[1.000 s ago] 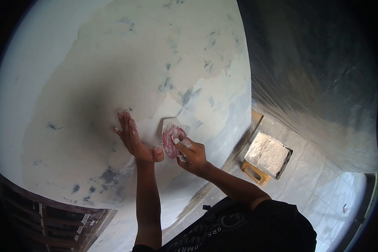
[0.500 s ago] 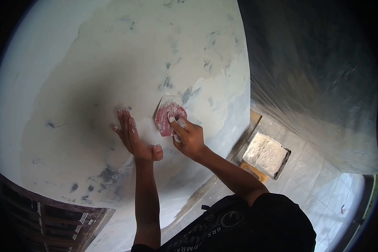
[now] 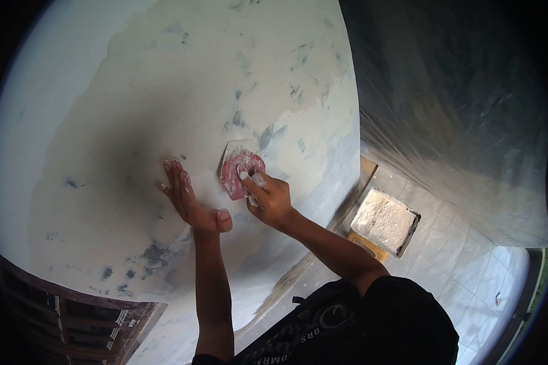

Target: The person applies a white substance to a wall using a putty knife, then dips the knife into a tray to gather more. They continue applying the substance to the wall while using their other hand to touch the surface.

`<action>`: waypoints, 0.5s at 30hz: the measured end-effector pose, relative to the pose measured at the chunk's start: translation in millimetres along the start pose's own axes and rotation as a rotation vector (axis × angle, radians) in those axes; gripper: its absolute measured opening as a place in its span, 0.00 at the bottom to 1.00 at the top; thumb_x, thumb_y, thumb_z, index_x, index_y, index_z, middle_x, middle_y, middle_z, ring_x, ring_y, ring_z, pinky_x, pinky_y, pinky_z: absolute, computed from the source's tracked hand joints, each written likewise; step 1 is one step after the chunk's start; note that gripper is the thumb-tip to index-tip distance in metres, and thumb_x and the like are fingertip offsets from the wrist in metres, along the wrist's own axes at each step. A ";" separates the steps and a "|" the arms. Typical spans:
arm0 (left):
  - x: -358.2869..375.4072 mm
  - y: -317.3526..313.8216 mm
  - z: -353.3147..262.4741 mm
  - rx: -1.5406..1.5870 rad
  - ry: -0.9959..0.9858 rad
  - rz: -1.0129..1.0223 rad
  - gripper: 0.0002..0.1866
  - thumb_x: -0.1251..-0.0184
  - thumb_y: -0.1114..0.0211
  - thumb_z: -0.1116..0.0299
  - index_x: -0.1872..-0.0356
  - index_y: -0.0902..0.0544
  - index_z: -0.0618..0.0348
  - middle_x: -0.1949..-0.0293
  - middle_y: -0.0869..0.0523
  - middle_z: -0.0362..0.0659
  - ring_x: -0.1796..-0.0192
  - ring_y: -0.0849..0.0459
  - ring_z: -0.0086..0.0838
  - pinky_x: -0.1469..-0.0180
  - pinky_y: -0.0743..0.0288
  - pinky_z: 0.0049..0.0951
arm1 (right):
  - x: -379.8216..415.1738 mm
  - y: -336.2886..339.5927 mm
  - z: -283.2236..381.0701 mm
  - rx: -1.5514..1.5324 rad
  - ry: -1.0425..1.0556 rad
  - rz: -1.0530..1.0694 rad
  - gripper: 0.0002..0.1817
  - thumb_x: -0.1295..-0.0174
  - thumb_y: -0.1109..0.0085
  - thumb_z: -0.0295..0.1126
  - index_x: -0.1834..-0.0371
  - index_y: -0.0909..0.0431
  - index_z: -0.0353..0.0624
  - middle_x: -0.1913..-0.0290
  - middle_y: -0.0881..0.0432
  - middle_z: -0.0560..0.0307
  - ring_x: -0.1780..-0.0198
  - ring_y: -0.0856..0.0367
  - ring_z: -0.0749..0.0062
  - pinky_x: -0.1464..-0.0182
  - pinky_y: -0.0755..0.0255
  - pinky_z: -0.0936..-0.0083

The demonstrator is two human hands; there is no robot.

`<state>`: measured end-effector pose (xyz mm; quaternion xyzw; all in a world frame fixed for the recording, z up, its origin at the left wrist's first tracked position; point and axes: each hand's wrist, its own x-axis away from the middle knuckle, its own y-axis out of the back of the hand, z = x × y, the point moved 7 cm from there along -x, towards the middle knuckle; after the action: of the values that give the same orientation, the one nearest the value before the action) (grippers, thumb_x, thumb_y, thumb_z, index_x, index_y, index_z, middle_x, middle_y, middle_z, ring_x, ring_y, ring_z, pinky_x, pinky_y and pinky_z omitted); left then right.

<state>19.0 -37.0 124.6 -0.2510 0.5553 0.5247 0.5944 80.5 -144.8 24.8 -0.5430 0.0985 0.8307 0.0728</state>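
A patchy wall (image 3: 164, 79) has a square tub (image 3: 412, 232) of white paste (image 3: 383, 219) just beyond its lower right edge. The left hand (image 3: 187, 204) is open at the wall; the right hand (image 3: 273, 201) grips a red scraper (image 3: 233, 184), well in from that edge.

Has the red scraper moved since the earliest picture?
Yes, the red scraper has moved up in the view, closer to the grey smear on the wall.

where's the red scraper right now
The red scraper is near the middle of the head view, in the right hand, at the patchy wall, right of the left hand.
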 end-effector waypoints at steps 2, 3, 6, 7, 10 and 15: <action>0.1 0.1 1.7 0.000 -0.001 -0.003 0.40 0.35 0.61 0.45 0.31 0.42 0.70 0.34 0.32 0.65 0.29 0.37 0.59 0.25 0.70 0.52 | 24.0 7.5 6.8 -0.049 0.031 -0.061 0.32 0.67 0.34 0.20 0.49 0.21 0.39 0.61 0.22 0.48 0.71 0.20 0.59 0.70 0.23 0.68; 1.0 -0.9 3.3 -0.008 0.005 0.012 0.40 0.35 0.61 0.45 0.31 0.42 0.70 0.34 0.32 0.66 0.29 0.37 0.59 0.25 0.70 0.52 | 30.6 15.0 7.2 -0.099 0.060 -0.120 0.32 0.67 0.34 0.19 0.49 0.21 0.39 0.60 0.21 0.47 0.71 0.19 0.59 0.70 0.23 0.69; 1.7 0.3 -0.6 -0.016 0.008 0.031 0.40 0.35 0.62 0.46 0.31 0.42 0.71 0.35 0.32 0.66 0.29 0.37 0.60 0.25 0.69 0.51 | -8.0 39.3 -25.9 -0.034 -0.104 -0.191 0.33 0.65 0.36 0.16 0.46 0.22 0.38 0.59 0.20 0.46 0.72 0.19 0.61 0.71 0.24 0.73; -1.7 0.1 -2.4 -0.011 -0.010 0.017 0.40 0.35 0.62 0.46 0.31 0.42 0.71 0.35 0.32 0.66 0.29 0.37 0.60 0.25 0.70 0.51 | -26.1 45.6 -36.9 -0.013 -0.110 -0.260 0.29 0.60 0.36 0.13 0.48 0.23 0.33 0.69 0.23 0.50 0.74 0.25 0.66 0.73 0.29 0.77; -2.2 -0.7 -2.5 -0.018 -0.011 0.019 0.40 0.36 0.62 0.46 0.31 0.42 0.71 0.35 0.32 0.66 0.29 0.37 0.60 0.25 0.70 0.51 | -62.1 44.1 -60.9 0.032 -0.177 -0.326 0.27 0.58 0.35 0.14 0.48 0.23 0.34 0.67 0.23 0.50 0.73 0.24 0.67 0.72 0.29 0.78; -2.3 -0.7 -2.0 -0.009 -0.006 0.006 0.40 0.36 0.62 0.46 0.31 0.42 0.70 0.35 0.32 0.66 0.29 0.38 0.60 0.25 0.71 0.51 | -40.3 9.2 -23.2 0.087 -0.001 -0.106 0.33 0.67 0.32 0.21 0.47 0.22 0.42 0.60 0.21 0.47 0.72 0.20 0.58 0.72 0.24 0.68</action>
<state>19.3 -39.8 126.0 -0.2501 0.5520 0.5297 0.5934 115.2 -159.9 53.5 -0.5433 0.1057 0.8209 0.1405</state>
